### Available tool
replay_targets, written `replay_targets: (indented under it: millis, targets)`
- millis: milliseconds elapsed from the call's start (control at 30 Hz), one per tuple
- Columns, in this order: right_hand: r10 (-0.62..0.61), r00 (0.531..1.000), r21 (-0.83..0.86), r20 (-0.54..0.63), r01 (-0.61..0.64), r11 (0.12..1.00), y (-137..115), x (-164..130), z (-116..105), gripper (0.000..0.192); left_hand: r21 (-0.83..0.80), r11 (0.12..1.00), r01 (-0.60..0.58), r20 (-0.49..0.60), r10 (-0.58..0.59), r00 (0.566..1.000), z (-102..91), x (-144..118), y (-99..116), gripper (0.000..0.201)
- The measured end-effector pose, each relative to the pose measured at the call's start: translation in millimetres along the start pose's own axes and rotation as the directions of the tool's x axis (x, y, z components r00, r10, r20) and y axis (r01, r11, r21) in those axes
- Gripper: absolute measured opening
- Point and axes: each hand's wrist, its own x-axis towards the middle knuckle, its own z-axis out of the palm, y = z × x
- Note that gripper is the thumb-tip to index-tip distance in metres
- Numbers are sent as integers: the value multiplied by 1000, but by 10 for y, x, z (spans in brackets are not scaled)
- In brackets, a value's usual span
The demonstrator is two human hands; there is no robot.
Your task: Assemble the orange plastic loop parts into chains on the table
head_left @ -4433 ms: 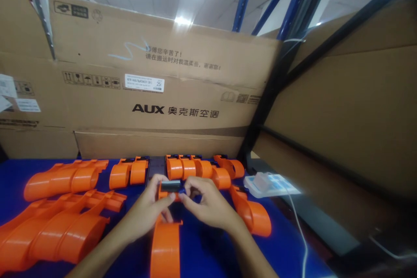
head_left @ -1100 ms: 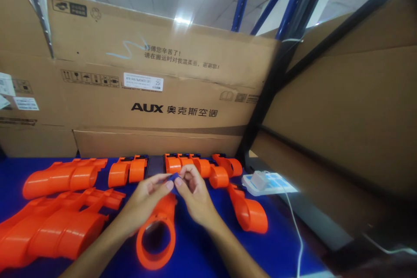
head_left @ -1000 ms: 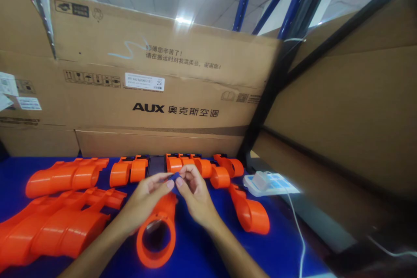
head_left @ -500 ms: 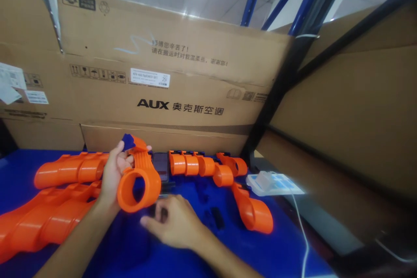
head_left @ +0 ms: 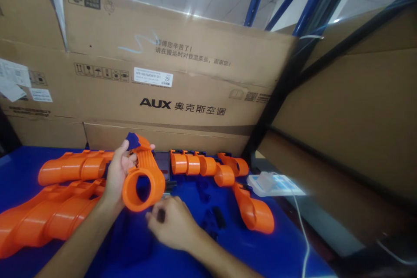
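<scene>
A worker's left hand grips an orange plastic ring-ended housing with a blue clip, raised off the blue tabletop; the right hand curls onto small black parts below. Beyond both hands, a row of orange pieces looks finished; unassembled orange shells wait left of the left hand.

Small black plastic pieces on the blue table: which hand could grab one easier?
Probably the right hand: it rests right beside the small black plastic pieces, while the left hand holds the orange plastic ring part.
</scene>
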Motion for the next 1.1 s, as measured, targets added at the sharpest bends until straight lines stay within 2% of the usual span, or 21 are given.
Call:
replay_targets:
  millis: [167, 300, 433, 567, 767, 833, 967, 1033, 1100]
  targets:
    - [-33, 996, 33, -80, 36, 999, 51, 15, -60, 24, -20, 999, -42, -14, 42, 999, 48, -18, -6, 45]
    - [45, 971, 158, -234, -8, 987, 150, 55, -258, 25, -65, 995, -79, -27, 77, 997, 69, -44, -31, 37]
    - [154, 915, 349, -372, -16, 937, 261, 113, -536, 37, -65, 995, 81, 85, -75, 994, 89, -81, -110, 34]
    - [191, 885, 440, -425, 17, 898, 297, 137, -695, 42, 39, 972, 232, 124, -235, 964, 122, -131, -233, 37]
    - [165, 922, 550, -350, 60, 833, 219, 107, -693, 34, 201, 960, 196, 160, -229, 960, 110, -186, -391, 35]
    - [192, 939, 646, -286, 41, 762, 193, 94, -684, 33, 205, 956, 210, 171, -246, 954, 107, -201, -419, 31]
    - [208, 971, 827, -118, -20, 562, 140, 77, -652, 32, 210, 947, 244, 215, -288, 933, 114, -224, -442, 26]
    - [203, 976, 873, -83, -27, 487, 127, 77, -633, 30, 230, 944, 235, 233, -288, 929, 118, -230, -445, 26]
    - [229, 968, 891, -102, -13, 454, 137, 85, -625, 27, 252, 943, 217, 237, -277, 931, 121, -234, -445, 26]
